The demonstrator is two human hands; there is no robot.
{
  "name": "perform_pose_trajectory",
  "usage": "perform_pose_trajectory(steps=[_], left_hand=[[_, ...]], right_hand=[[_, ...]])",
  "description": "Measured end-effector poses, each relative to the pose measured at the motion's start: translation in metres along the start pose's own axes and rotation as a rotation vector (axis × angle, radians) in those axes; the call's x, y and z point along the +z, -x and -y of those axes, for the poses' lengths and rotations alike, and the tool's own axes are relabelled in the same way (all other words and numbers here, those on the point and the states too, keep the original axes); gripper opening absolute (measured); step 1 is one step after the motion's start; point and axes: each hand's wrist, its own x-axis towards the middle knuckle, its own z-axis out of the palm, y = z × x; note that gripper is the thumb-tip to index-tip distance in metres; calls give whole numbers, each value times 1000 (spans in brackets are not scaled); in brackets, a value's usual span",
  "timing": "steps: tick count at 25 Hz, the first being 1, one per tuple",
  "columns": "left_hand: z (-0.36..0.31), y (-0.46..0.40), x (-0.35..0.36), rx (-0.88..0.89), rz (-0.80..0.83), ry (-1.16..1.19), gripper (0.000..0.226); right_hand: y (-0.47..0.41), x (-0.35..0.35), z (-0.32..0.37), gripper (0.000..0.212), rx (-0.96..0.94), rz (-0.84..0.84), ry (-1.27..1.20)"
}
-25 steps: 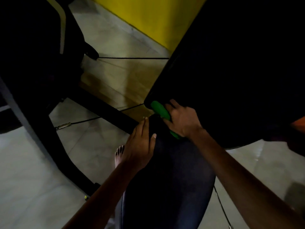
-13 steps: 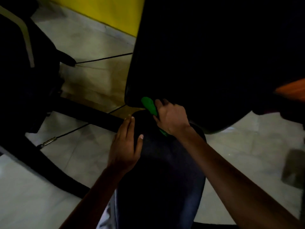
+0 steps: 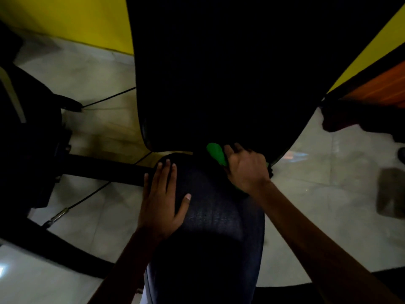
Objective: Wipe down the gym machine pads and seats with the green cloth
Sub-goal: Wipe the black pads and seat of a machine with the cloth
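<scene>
A large black back pad point(image 3: 230, 73) fills the top centre, and a dark textured seat pad point(image 3: 214, 227) runs down to the bottom edge. My right hand point(image 3: 246, 170) grips the green cloth point(image 3: 215, 153) and holds it in the gap where the two pads meet. Most of the cloth is hidden under that hand. My left hand point(image 3: 164, 198) rests flat on the seat's left front edge, fingers straight and spread.
Black machine frame bars point(image 3: 103, 167) and thin cables point(image 3: 87, 197) cross the pale tiled floor at left. A yellow wall point(image 3: 65, 20) runs along the back. An orange panel point(image 3: 381, 84) and a dark object sit at right.
My right hand and the cloth have slid rightward along the gap between the pads. The view has swung left, bringing the back pad to the centre. My left hand stays on the seat.
</scene>
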Motion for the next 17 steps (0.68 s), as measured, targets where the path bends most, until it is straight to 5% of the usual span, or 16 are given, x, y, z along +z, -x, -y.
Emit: perform_pose_trajectory(steps=[6,11,17], left_hand=[[-38,-25,2,147,86,75,68],[-54,-32,12,207,95,-79,64],[-53,-31,10,203,91,-21,65]], right_hand=[[19,-5,-19,52,124,9,19],[11,3,-4,50,27,-18,-6],[45,13,-39,39,297,-3,-89]])
